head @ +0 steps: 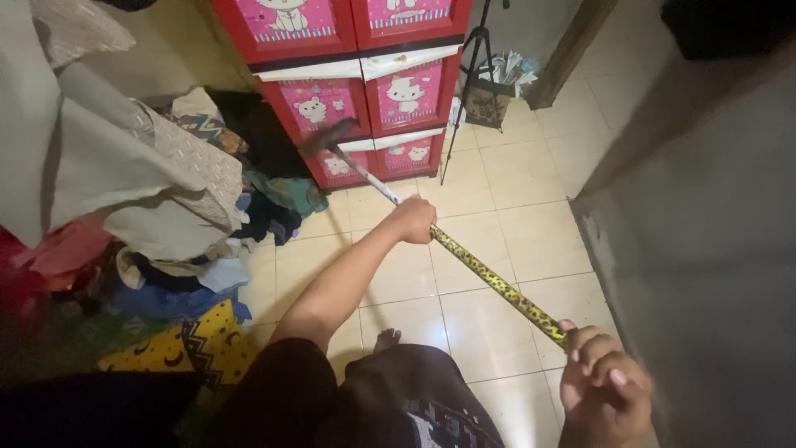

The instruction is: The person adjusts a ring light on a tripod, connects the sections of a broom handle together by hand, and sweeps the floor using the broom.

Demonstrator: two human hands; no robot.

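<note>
The broom [464, 257] runs as a long slant across the frame, its yellow-and-black patterned handle passing to a pale section and ending in a dark, blurred head low against the red drawer cabinet [365, 91]; the head sits at the cabinet's foot, on its lower left corner, just beside the heap of clothes [191, 207] that spreads out from the cabinet's left side. The left hand [413, 221] is closed around the handle about midway, arm stretched out toward the cabinet; the right hand [604, 383] is clenched on the near end, farthest from the cabinet and close to the grey wall [713, 274]. To do this stroke well, I judge, the far hand should steer and press the head flat to the tiled floor [497, 191] while the near hand pivots; short pulls away from the cabinet base would keep the bristles from snagging the clothes; the thin black tripod [464, 91] standing off the cabinet's right side looks easy to knock, so the handle's swing should stay clear of it. A bare foot [385, 338] shows on the tiles, well short of the cabinet, between the two arms.
</note>
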